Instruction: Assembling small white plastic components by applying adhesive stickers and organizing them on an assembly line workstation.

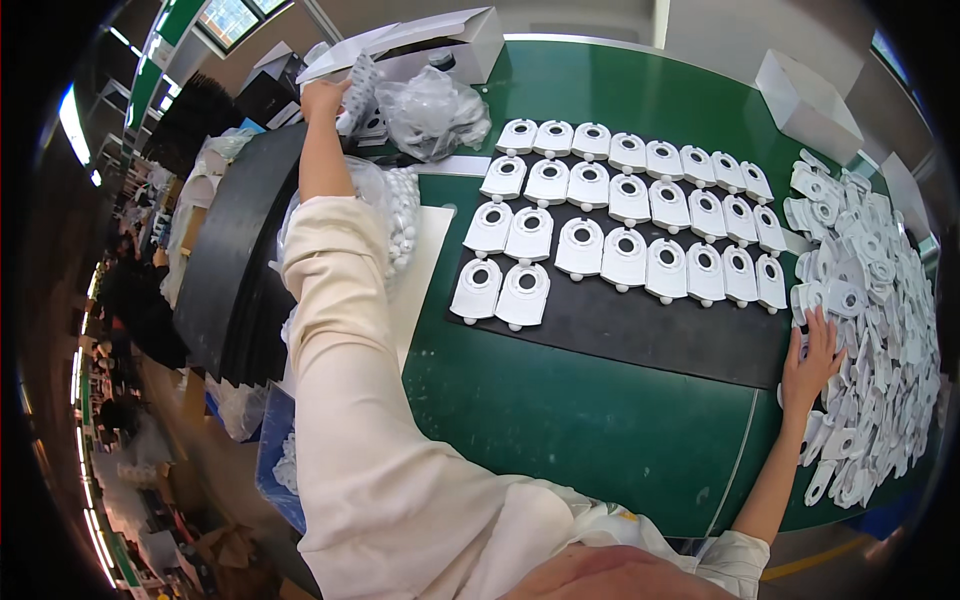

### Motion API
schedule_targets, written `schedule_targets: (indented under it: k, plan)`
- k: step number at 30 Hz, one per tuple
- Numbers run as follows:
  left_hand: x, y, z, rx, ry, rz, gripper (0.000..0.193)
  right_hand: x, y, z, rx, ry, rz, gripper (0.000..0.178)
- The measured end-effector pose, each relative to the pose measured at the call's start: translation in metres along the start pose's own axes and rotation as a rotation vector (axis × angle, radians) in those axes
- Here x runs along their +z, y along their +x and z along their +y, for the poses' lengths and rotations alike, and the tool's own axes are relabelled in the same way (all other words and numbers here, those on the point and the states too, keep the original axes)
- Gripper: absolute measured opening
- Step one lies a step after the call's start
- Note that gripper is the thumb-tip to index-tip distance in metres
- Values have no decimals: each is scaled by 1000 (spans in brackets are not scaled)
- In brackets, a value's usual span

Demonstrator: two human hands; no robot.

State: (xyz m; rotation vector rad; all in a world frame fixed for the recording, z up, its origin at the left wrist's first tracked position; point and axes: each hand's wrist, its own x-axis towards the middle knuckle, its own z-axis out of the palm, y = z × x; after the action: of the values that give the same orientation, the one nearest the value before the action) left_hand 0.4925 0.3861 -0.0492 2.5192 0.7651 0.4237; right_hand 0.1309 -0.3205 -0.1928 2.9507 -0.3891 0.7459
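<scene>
- The left hand (322,98) is at a bunched translucent bag (357,92); its fingers are partly hidden, so whether they pinch the bag or only touch it I cannot tell
- The right hand (815,368) has its fingers spread, at the left edge of a heap of loose white parts (875,330); whether any piece is gripped cannot be made out
- Just beyond the left fingers, a white carton (487,42); its contents are mostly hidden
- To the right of the left fingers, a clear bag (430,112), contents unclear; nearer the body, a bag of small round white pieces (403,215), too many to count
- Well below the left fingers, a blue bin (275,435) with whitish contents, partly covered by the sleeve
- Well beyond the right fingers, one white box (800,105); its inside is hard to see
- Left of the right fingers, a black mat (620,335) bearing twenty-six white plates (620,268), each with a round hole; three rows of eight, then two in the nearest row
- The heap beside the right fingers overlaps too much to count
</scene>
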Motion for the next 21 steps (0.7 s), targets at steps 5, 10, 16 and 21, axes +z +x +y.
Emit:
schedule_targets:
  k: [5,10,16,21]
  plan:
    - [-13,23,-37,-71,-169,231,37,7,5,-18,-25,76,18,34]
    - [-49,-40,51,49,-278,832,24,4,-1,-5,-16,27,44,32]
    - [-138,-72,97,600,-333,1271,13,8,1,-4,-25,38,72,31]
    - [-114,-148,89,1323,-211,956,11,9,-2,-3,12,-67,51,39]
